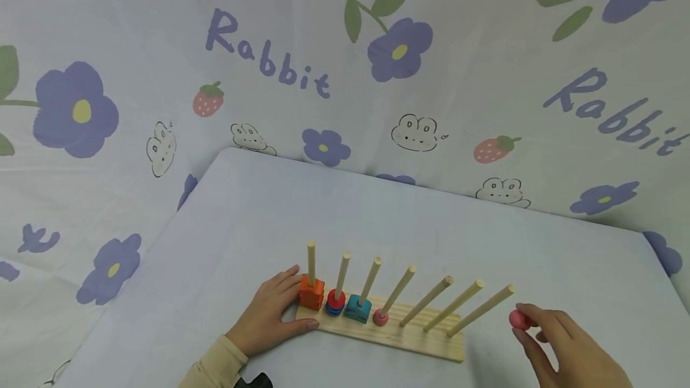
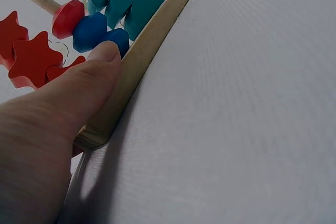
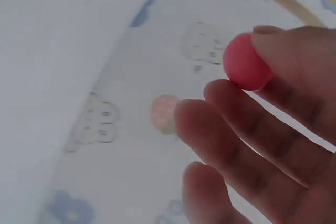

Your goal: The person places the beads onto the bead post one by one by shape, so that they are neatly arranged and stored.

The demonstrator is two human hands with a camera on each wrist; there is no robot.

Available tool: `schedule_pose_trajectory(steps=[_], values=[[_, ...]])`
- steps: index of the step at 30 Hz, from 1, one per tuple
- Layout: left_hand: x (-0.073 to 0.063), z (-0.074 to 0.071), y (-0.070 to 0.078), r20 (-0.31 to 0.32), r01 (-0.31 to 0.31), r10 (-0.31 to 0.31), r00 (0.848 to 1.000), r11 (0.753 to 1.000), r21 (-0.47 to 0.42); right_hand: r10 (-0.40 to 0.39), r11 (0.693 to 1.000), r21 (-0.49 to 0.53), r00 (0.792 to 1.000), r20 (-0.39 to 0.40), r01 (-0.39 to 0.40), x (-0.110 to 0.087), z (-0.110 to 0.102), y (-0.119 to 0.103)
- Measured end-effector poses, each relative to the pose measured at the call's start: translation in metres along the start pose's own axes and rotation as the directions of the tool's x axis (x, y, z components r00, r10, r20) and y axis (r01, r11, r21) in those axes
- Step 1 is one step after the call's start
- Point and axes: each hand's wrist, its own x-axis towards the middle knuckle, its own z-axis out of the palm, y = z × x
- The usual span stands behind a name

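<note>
A wooden peg board [image 1: 399,340] with a row of several upright pegs lies on the table. My left hand [image 1: 272,313] grips its left end, the thumb [image 2: 100,69] along the front edge and the other fingers around the far side. Orange-red star pieces [image 1: 311,293] sit on the leftmost peg, then red and blue beads [image 1: 335,302], teal pieces [image 1: 358,308] and one pink bead [image 1: 380,317]. The three pegs at the right are bare. Off the board's right end, my right hand [image 1: 568,340] pinches another pink bead [image 3: 245,62] between thumb and index finger.
The white tabletop [image 1: 259,214] extends around the board. Behind it hangs a cloth [image 1: 291,112] printed with flowers, rabbits and strawberries. A small black object [image 1: 256,381] shows by the left sleeve [image 1: 215,364].
</note>
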Motion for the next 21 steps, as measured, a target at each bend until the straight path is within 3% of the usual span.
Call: schedule_pose_trajectory(steps=[3, 7, 15, 21], values=[[0.0, 0.0, 0.0, 0.003, -0.002, 0.002, 1.0, 1.0, -0.002, -0.015, 0.999, 0.046, 0.996, -0.092, 0.019, 0.012, -0.018, -0.013], [0.0, 0.001, -0.002, 0.001, -0.004, 0.004, 1.0, 1.0, -0.002, -0.032, 0.999, 0.034, 0.99, -0.138, 0.037, 0.027, -0.033, -0.031], [0.001, 0.003, -0.004, -0.005, -0.017, 0.017, 1.0, 1.0, 0.009, -0.035, 0.999, -0.04, 0.988, -0.149, 0.029, 0.049, -0.053, -0.051], [0.0, 0.002, -0.004, -0.004, -0.012, 0.012, 1.0, 1.0, 0.014, -0.069, 0.997, -0.043, 0.984, -0.163, 0.063, 0.06, -0.054, -0.071]])
